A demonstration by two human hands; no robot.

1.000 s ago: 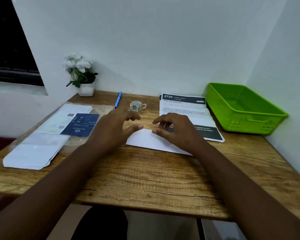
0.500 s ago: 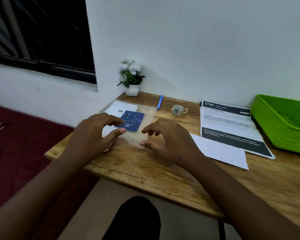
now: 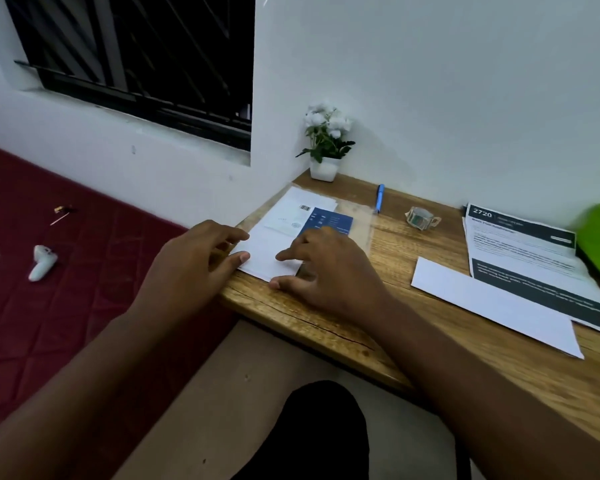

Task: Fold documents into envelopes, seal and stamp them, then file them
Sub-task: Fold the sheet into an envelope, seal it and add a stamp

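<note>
Your white envelopes [image 3: 269,252] lie stacked at the desk's left corner; the folded sheet [image 3: 492,303] rests flat beside printed documents [image 3: 523,244].

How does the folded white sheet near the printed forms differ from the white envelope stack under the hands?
The folded white sheet lies untouched mid-desk, its far end overlapping the printed forms; the white envelope stack sits at the desk's left corner with the left hand and right hand on it. The sheet is long and narrow; the stack looks shorter and is partly hidden. Both are plain white and flat.
</note>
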